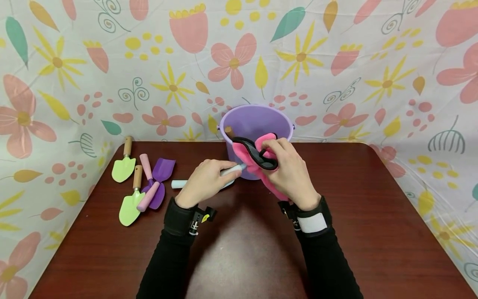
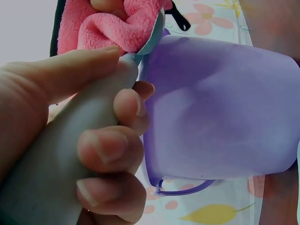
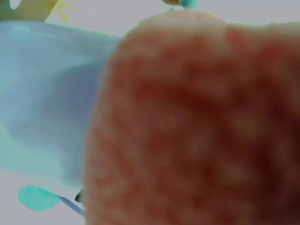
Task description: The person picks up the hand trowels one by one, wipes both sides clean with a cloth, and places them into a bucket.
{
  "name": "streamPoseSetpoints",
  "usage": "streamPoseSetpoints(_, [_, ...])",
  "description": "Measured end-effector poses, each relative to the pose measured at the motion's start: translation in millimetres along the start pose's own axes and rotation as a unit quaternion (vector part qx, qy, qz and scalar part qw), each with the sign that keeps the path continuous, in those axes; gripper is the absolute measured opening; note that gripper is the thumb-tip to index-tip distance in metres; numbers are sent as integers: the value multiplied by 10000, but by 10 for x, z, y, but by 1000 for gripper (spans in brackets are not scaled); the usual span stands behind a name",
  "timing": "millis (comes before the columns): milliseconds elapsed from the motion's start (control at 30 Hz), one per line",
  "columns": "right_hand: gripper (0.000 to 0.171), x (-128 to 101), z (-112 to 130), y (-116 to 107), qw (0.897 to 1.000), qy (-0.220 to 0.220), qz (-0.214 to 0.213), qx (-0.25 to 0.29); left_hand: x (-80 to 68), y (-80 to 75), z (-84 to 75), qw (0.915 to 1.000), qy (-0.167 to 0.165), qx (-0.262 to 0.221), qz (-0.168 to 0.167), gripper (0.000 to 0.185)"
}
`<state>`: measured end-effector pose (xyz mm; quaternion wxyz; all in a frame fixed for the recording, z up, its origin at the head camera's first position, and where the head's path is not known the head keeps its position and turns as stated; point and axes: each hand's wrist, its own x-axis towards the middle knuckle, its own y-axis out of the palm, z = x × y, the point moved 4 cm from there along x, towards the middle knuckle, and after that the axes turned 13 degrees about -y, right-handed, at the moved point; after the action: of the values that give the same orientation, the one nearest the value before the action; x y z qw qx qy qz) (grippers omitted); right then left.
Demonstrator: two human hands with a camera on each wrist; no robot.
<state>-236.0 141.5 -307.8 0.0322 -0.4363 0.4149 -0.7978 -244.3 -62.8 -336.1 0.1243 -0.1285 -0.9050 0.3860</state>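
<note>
Head view shows the left hand [image 1: 203,182] clenched round the pale handle of a small garden tool [image 1: 231,169], its far end buried in a pink cloth [image 1: 257,164] that the right hand [image 1: 289,170] pinches and wraps about it — both just in front of a purple bucket [image 1: 255,122] at the far middle of the dark surface [image 1: 373,216]. A black strap [image 1: 257,154] lies across the cloth, and a wooden handle [image 1: 228,132] pokes from the bucket's left rim.

Left of the hands lie two green trowels [image 1: 123,166], a purple scoop [image 1: 163,169] and a pink-handled tool [image 1: 148,195], well apart from the bucket.

From the left wrist view, the fingers [image 2: 110,150] curl firmly about the handle, with cloth bunched at its tip. The right wrist view is blurred; it seems filled by the cloth [image 3: 197,126].

Judging by this, the step in hand is wiping the tool's working end; the next move would call for a steady left hold while the cloth slides along the blade. No brand, label or writing can be read anywhere.
</note>
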Motion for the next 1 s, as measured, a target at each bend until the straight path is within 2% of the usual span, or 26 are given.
streamPoseSetpoints(367, [38,-24,-127,-118,9994,163,-247,-173,-16,-11,21,10000,-38,-26,21,25])
streamPoseSetpoints(633, [40,-81,-264,-240,9974,515,-359,-364,-6,-6,42,9998,-176,63,74,26])
streamPoseSetpoints(767, [41,-106,-307,-340,9957,660,-544,-360,-3,1,50,9996,-237,97,113,26])
streamPoseSetpoints(1000, [40,-86,-222,-398,9948,300,-973,-98,9,31,57,9997,-156,-9,213,25])
